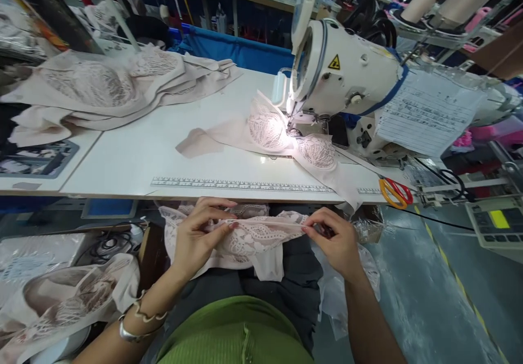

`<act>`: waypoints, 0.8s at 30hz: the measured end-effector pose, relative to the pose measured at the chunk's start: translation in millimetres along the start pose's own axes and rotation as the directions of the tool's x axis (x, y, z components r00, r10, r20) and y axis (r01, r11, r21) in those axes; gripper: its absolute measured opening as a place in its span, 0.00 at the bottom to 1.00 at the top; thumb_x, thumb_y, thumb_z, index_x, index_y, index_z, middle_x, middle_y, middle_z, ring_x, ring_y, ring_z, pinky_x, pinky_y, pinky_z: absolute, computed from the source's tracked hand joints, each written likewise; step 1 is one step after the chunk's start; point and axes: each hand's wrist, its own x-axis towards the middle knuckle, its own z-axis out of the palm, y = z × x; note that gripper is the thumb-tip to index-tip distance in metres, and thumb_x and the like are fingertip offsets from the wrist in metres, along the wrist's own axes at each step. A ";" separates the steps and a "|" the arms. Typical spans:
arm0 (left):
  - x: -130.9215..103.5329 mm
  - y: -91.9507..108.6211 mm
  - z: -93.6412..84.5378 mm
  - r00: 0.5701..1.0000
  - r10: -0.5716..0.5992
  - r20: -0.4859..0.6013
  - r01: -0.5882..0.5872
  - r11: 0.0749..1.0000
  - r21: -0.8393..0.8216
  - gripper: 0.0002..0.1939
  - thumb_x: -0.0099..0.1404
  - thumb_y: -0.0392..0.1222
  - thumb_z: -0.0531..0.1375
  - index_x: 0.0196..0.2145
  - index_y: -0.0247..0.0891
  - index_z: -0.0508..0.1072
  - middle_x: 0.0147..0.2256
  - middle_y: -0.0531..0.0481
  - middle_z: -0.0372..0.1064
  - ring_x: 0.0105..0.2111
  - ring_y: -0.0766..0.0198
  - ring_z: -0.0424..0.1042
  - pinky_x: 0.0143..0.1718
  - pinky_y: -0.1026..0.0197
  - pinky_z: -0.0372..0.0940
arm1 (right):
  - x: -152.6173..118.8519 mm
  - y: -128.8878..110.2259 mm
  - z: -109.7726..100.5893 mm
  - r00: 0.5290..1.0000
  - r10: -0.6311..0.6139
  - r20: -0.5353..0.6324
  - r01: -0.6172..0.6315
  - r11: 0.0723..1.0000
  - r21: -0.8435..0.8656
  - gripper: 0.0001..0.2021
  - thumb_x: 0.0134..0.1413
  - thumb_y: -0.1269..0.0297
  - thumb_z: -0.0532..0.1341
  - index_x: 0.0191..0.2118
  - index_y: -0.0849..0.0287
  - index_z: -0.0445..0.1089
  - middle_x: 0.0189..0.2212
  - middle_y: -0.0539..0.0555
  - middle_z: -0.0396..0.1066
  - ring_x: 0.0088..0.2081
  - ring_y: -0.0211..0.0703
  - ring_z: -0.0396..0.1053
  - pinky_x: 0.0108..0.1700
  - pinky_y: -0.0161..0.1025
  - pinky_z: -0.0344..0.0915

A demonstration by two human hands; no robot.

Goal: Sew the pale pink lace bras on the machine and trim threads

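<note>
Pale lace garment (245, 244) above the lap, just in front of the near edge of the surface (139, 162). Stretched along its top edge, pinched between thumb and fingers in the grip of the left hand (195, 238) and likewise, at the right end, in the grip of the right hand (337, 241). Along the near edge, a measuring strip (245, 184); behind it, a lace bra (265, 127) beneath the lit sewing machine (347, 64). Near the right end of that edge, scissors (394, 188). Toward the far left corner, stacked bras (90, 89).
</note>
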 end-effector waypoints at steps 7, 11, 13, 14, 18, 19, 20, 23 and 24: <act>16.9 20.2 -18.7 0.873 -0.095 0.478 0.176 0.976 -0.127 0.07 0.63 0.44 0.68 0.38 0.42 0.77 0.47 0.44 0.71 0.48 0.54 0.73 0.47 0.55 0.71 | 12.4 -26.4 -27.9 0.968 -0.080 0.238 0.022 0.972 0.234 0.06 0.55 0.68 0.67 0.28 0.56 0.72 0.24 0.50 0.69 0.24 0.38 0.61 0.25 0.36 0.56; 23.5 47.1 3.3 0.739 0.026 0.673 0.052 0.994 -0.096 0.18 0.65 0.43 0.67 0.51 0.44 0.71 0.54 0.43 0.66 0.55 0.54 0.67 0.52 0.57 0.68 | 16.7 -53.4 -11.8 0.945 -0.090 0.315 0.077 0.996 0.052 0.06 0.53 0.74 0.65 0.29 0.56 0.72 0.27 0.49 0.69 0.28 0.37 0.65 0.29 0.34 0.59; 21.4 53.8 21.1 0.754 0.097 0.649 -0.011 0.991 -0.135 0.02 0.70 0.39 0.61 0.41 0.41 0.73 0.44 0.46 0.69 0.47 0.59 0.70 0.46 0.61 0.67 | 16.6 -57.6 -0.9 0.940 -0.098 0.326 0.108 0.994 -0.012 0.07 0.53 0.75 0.65 0.30 0.56 0.71 0.28 0.49 0.69 0.30 0.38 0.66 0.30 0.34 0.60; 20.2 54.4 28.6 0.770 0.127 0.625 -0.034 0.987 -0.158 0.04 0.71 0.36 0.59 0.36 0.39 0.72 0.40 0.48 0.69 0.43 0.61 0.69 0.43 0.62 0.66 | 15.8 -56.3 3.0 0.938 -0.106 0.331 0.121 0.992 -0.024 0.06 0.54 0.75 0.64 0.30 0.56 0.71 0.28 0.49 0.69 0.31 0.38 0.66 0.30 0.33 0.60; 20.2 46.9 39.3 0.822 0.137 0.552 -0.016 0.976 -0.218 0.08 0.71 0.34 0.58 0.31 0.38 0.71 0.36 0.49 0.68 0.38 0.63 0.69 0.38 0.64 0.63 | 9.8 -36.4 6.7 0.973 -0.086 0.212 0.088 0.996 -0.001 0.08 0.55 0.68 0.68 0.37 0.54 0.68 0.29 0.46 0.70 0.24 0.34 0.61 0.26 0.32 0.58; 21.4 44.8 38.4 0.831 0.123 0.542 0.006 0.973 -0.230 0.09 0.71 0.34 0.58 0.31 0.38 0.71 0.36 0.49 0.67 0.38 0.64 0.69 0.38 0.64 0.63 | 8.1 -30.4 6.0 0.984 -0.070 0.161 0.066 0.997 0.033 0.11 0.54 0.67 0.69 0.38 0.54 0.66 0.30 0.46 0.71 0.23 0.33 0.60 0.25 0.32 0.58; 22.8 43.3 37.0 0.838 0.112 0.535 0.024 0.970 -0.241 0.09 0.71 0.34 0.58 0.31 0.38 0.71 0.36 0.49 0.67 0.37 0.64 0.69 0.37 0.65 0.63 | 6.4 -25.0 5.3 0.991 -0.060 0.119 0.052 0.996 0.070 0.13 0.53 0.65 0.70 0.38 0.54 0.64 0.31 0.47 0.73 0.23 0.33 0.60 0.25 0.32 0.58; 25.7 42.5 33.5 0.844 0.099 0.527 0.050 0.964 -0.261 0.09 0.71 0.34 0.58 0.30 0.38 0.71 0.35 0.50 0.67 0.37 0.65 0.69 0.36 0.66 0.62 | 2.8 -14.2 3.9 0.990 -0.087 0.114 0.073 0.990 0.121 0.13 0.55 0.63 0.70 0.36 0.54 0.63 0.35 0.51 0.76 0.25 0.34 0.63 0.27 0.33 0.62; 25.9 43.0 33.1 0.843 0.095 0.529 0.054 0.964 -0.260 0.10 0.71 0.34 0.58 0.30 0.37 0.71 0.35 0.50 0.67 0.36 0.66 0.69 0.36 0.66 0.61 | 2.2 -12.2 3.7 0.987 -0.093 0.128 0.078 0.990 0.117 0.12 0.55 0.62 0.70 0.36 0.54 0.64 0.36 0.52 0.76 0.25 0.35 0.63 0.28 0.33 0.62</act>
